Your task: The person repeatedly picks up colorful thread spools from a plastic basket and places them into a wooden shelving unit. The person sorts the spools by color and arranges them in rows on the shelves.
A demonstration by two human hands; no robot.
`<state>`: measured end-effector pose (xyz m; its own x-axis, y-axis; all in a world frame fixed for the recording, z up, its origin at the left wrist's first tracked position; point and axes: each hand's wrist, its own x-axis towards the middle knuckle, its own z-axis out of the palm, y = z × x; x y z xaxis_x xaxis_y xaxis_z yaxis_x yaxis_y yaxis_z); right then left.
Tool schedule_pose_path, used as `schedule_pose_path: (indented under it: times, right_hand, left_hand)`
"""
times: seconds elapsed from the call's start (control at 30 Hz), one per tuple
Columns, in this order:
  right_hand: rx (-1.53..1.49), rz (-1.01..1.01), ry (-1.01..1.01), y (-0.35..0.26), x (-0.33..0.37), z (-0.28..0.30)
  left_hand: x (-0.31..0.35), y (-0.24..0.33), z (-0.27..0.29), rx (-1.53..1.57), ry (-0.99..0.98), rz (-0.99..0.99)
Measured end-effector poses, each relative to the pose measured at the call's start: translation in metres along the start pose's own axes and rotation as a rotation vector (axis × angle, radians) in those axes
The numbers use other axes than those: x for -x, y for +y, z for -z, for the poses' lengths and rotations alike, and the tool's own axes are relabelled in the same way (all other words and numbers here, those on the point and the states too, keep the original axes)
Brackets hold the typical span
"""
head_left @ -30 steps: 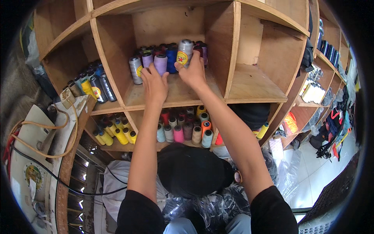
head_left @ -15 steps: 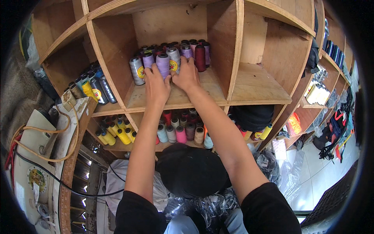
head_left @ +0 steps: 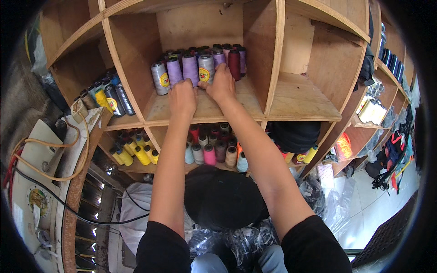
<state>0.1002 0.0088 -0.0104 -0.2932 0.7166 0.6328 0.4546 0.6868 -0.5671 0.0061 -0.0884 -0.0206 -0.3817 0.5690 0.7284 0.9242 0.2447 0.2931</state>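
Rows of thread spools stand upright in the middle shelf compartment. My left hand (head_left: 183, 99) has its fingers curled in, knuckles at the foot of two lavender thread spools (head_left: 190, 68); its palm side is hidden. My right hand (head_left: 221, 87) reaches round the lower right side of a grey thread spool (head_left: 206, 63) with a yellow label, thumb at its front. Another grey spool (head_left: 160, 75) stands at the left end of the front row. To the right of my right hand is a dark red spool (head_left: 234, 66).
Below, a lower shelf carries more spools, including a pink one (head_left: 209, 155) and yellow ones (head_left: 141, 155). A round black object (head_left: 223, 198) lies between my forearms. At left is a white machine (head_left: 38, 182) with cables; wooden dividers (head_left: 273, 68) flank the compartment.
My left hand has come down from the lavender spool, and its fingers are now curled at the spool's base. My right hand has slid slightly lower beside the grey spool.
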Motion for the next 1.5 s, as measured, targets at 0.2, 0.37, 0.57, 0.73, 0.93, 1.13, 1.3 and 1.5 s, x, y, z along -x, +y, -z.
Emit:
schedule_pose_path:
  times: [0.2, 0.37, 0.57, 0.73, 0.93, 1.13, 1.3, 1.5]
  right_hand:
    - [-0.08, 0.08, 0.036, 0.011, -0.003, -0.006]
    - [-0.047, 0.048, -0.027, 0.006, -0.004, -0.003]
    - [-0.031, 0.061, -0.03, 0.003, -0.005, -0.004]
    - [-0.1, 0.043, -0.014, -0.006, -0.002, 0.001]
    - [-0.182, -0.015, 0.097, -0.033, 0.072, 0.055]
    - [-0.125, -0.221, -0.201, -0.054, 0.318, 0.248]
    - [0.351, -0.874, -0.835, -0.067, 0.598, 0.504]
    - [0.596, -1.771, -1.03, -0.221, 0.702, 0.718]
  left_hand:
    - [0.002, -0.001, -0.009, -0.047, 0.096, -0.075]
    - [0.0, -0.003, -0.006, -0.065, 0.15, -0.129]
    - [0.002, 0.003, 0.004, 0.028, 0.197, -0.097]
    - [0.001, 0.008, 0.008, 0.067, 0.147, 0.041]
    - [0.008, 0.016, 0.017, -0.043, -0.149, 0.175]
    - [0.039, -0.002, 0.028, 0.045, -0.064, 0.242]
    - [0.178, 0.068, 0.134, 0.435, -0.098, 0.249]
    - [0.455, 0.083, 0.312, 0.323, -0.651, 0.322]
